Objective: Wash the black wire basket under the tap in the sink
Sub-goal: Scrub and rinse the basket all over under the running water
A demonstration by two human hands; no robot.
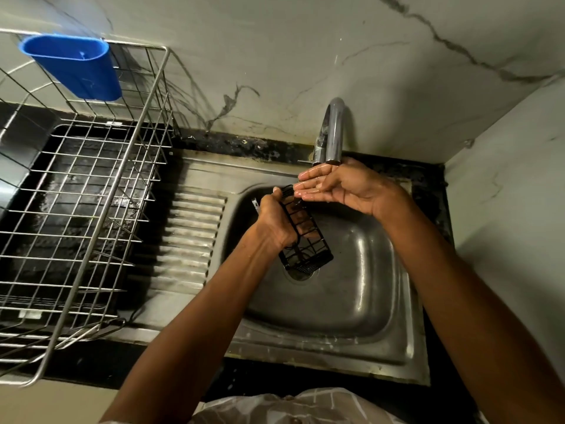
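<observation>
One wet grip is all I have: my left hand (275,221) clutches the black wire basket (305,234) above the sink (382,301) drain, while my open right hand (333,188), at 1 o'clock beneath the tap (333,130), could deflect water away, and the basket may slip.

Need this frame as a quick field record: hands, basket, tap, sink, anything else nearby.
left hand: grips the black wire basket along its left edge
right hand: flat, palm up, fingers straight, directly under the tap spout, wet
black wire basket: tilted, held over the sink bowl, lower end above the drain
tap: chrome, curved, at the back of the sink; the water stream cannot be made out
sink: steel, ribbed drainboard on its left
dish rack: steel wire, left of the sink
blue holder: hangs on the rack's back rim
</observation>
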